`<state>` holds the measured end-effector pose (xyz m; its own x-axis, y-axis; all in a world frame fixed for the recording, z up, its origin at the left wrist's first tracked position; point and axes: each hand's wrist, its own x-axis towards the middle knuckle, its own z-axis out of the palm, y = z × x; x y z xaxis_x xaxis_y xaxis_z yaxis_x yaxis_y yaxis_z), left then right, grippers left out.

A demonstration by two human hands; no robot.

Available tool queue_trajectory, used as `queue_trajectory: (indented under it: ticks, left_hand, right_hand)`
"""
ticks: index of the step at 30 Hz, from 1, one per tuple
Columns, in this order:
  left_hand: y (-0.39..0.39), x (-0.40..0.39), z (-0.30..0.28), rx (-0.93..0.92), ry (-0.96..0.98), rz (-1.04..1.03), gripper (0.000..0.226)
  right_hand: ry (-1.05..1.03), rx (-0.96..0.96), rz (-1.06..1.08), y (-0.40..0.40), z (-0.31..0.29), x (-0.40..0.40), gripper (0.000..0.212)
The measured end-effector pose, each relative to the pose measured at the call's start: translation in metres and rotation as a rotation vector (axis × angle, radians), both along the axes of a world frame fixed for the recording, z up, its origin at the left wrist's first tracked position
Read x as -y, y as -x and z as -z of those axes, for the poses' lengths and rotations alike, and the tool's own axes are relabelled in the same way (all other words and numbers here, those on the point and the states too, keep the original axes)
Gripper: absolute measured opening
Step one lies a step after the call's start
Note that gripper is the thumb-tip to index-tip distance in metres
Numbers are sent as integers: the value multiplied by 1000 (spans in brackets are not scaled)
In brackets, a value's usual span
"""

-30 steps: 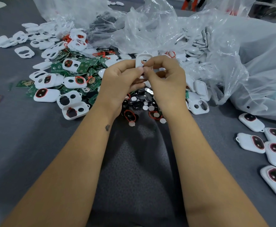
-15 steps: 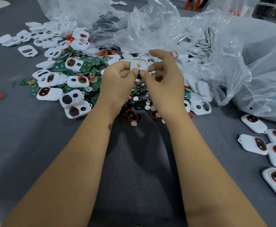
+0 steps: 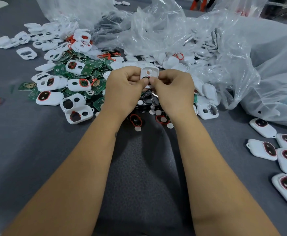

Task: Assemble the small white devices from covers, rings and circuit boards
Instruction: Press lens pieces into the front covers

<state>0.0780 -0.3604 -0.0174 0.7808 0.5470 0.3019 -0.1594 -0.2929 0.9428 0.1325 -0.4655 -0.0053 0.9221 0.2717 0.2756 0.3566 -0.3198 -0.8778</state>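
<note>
Both forearms are bare, with no sleeves in view. The left hand (image 3: 124, 87) and right hand (image 3: 173, 89) wear no gloves. A small dark mark (image 3: 116, 134) sits near the left wrist.

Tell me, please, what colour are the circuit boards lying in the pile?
Green, with small pale contact pads; the circuit boards show best in the head view.

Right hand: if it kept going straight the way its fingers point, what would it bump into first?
The right hand points leftward, so it would likely meet the left hand first; both already pinch the white cover.
</note>
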Motion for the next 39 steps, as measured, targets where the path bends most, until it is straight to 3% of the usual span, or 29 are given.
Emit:
queue_trajectory:
  ticks: [3,7,12,16,18,22,25,29,32,34,36,39]
  left_hand:
    - [-1,3,1,-8,-33,-45,22]
    - [-3,5,1,6,64,-49,15]
    - [-4,-1,1,15,270,-58,12]
    - [-3,-2,-2,13,358,14,11]
    - [-1,-3,-5,17,422,47,11]
    - [2,-10,-8,43,453,20,18]
    - [1,-11,-8,52,433,-75,21]
    - [2,-19,-7,110,490,-176,20]
    - [3,-23,-7,128,512,-177,20]
    - [3,-23,-7,117,500,-168,22]
    - [2,-22,-7,103,486,-165,23]
    - [1,-22,-6,93,486,-164,22]
  right_hand:
    - [2,19,22,1,1,-2,16]
    - [-36,20,-36,2,2,-2,13]
    - [-383,-202,-123,1,-1,-1,24]
    - [-45,237,-112,5,5,1,28]
    - [109,332,-114,2,9,1,26]
    - [100,486,-61,5,9,-1,12]
    - [-45,440,40,8,2,1,12]
    - [426,228,137,-8,-2,15,36]
    - [512,232,-33,-6,-12,18,33]
    - [536,120,-270,-1,-18,19,16]
    - [621,44,-446,2,-19,19,17]
    - [775,141,-455,2,-15,17,20]
